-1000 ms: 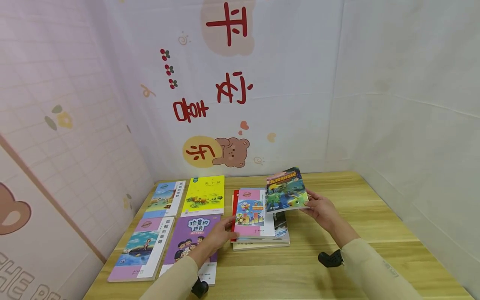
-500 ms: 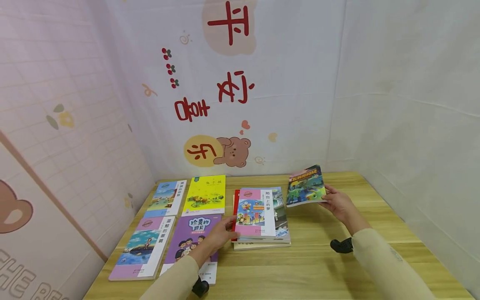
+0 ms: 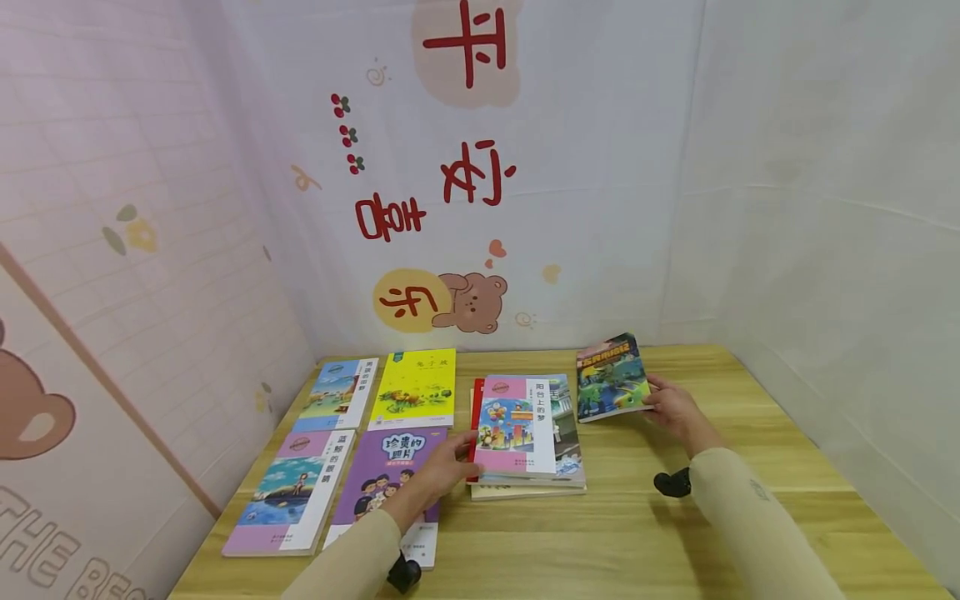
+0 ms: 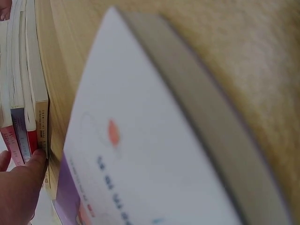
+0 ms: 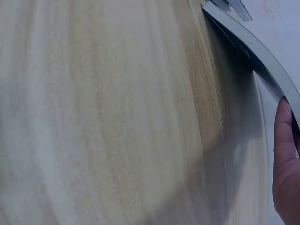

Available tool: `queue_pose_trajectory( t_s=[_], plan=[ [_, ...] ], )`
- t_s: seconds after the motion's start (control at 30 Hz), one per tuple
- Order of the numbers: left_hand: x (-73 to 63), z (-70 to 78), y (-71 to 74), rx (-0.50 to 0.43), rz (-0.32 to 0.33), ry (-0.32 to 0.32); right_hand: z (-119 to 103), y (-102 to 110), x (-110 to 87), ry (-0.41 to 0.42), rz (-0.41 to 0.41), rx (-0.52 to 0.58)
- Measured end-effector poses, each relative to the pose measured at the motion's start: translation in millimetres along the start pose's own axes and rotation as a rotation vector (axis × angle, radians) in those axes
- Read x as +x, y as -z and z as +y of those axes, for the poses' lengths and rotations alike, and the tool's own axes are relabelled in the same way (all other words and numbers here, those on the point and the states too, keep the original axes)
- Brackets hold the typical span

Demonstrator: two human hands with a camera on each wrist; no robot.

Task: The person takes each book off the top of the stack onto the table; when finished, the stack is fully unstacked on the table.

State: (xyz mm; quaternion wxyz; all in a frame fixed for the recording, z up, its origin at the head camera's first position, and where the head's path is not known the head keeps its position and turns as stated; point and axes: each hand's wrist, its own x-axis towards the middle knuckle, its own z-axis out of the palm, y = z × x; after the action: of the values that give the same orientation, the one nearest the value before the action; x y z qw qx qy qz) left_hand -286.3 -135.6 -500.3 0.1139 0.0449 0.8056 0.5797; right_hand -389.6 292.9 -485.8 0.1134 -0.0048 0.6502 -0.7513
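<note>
Right hand [image 3: 675, 408] is now farther right and slightly farther back than 1.0 s ago, taking the dark-green-covered book [image 3: 612, 379] with it. That book no longer overlaps the stack; it's just beside the right edge in the head view. Now uncovered: title strip on the pink-and-white top book [image 3: 517, 425], plus much more of the grey-green cover [image 3: 567, 433] under it. Vs 0.5 s ago, the dark-green one sits a touch lower in frame. Head view is shifted too: wall lettering [image 3: 468, 171] reads slightly farther right.
</note>
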Motion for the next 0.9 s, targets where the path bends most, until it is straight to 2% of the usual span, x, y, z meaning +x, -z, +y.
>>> queue_pose_trajectory(
  t_s=[0.17,0.37,0.43,0.57,0.9],
  plan=[
    [-1.9,0.8,-1.3,-0.001,-0.006,-0.006,-1,-5,2.8,-0.022,0.05,-0.108],
    [-3.0,0.3,-0.3,-0.011,-0.02,-0.052,-3,-16,2.6,-0.058,0.142,-0.473],
    [-2.9,0.5,0.4,-0.009,-0.021,-0.055,-4,-20,2.8,-0.056,0.155,-0.546],
    [-2.0,1.7,1.3,-0.004,-0.017,-0.044,-7,-32,0.5,-0.027,0.135,-0.533],
    [-4.3,2.6,0.4,-0.003,-0.007,-0.021,-2,-78,-10.1,0.025,0.021,-0.285]
  ],
)
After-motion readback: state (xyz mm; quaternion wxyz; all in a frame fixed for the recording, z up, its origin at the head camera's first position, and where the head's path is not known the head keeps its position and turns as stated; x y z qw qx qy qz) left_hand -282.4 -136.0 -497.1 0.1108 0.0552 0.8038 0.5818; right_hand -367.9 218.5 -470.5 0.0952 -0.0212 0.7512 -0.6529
